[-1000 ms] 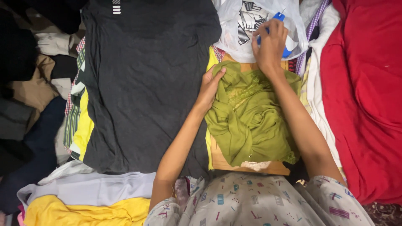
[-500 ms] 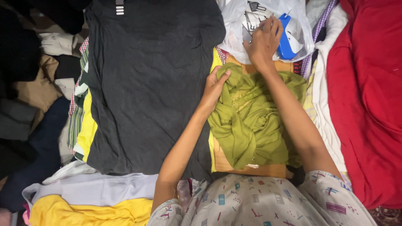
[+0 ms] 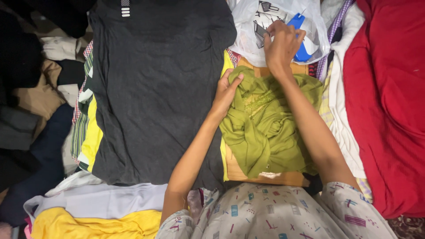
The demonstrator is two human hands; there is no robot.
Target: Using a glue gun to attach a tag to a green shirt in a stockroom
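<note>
Dark heap of clothes (image 3: 26,88) at far left, individual pieces hard to separate, cut off by the frame edge. Yellow garment (image 3: 88,223) at 7 o'clock, partly cut off at the bottom, overlapped by a white one (image 3: 106,201). One charcoal T-shirt (image 3: 159,88) spread flat left of centre, collar out of frame at the top, striped and yellow layers showing beneath its left edge.

Left hand (image 3: 226,90) resting on the left edge of the olive-green garment (image 3: 270,126), fingers bent and pressing into a fold of the cloth; full grasp not confirmed, underside hidden. One olive-green garment only, crumpled at centre, lying on a tan layer (image 3: 265,177), extending from the left hand toward 5 o'clock.

Right hand (image 3: 281,44) at 12 o'clock from the green garment, just above its top edge, fingers curled on the white plastic bag (image 3: 274,22); a pinch of the plastic seems likely, fingertips hidden, not certain. One bag, with a blue patch (image 3: 297,22) partly covered by the hand, top cut off. Purple-checked cloth (image 3: 336,31) and white cloth (image 3: 345,115) to the right, mostly buried. One red fabric (image 3: 389,110) at 3 o'clock, cut off at the right edge. Two hands, two forearms counted; patterned clothing (image 3: 274,212) at 6 o'clock.
</note>
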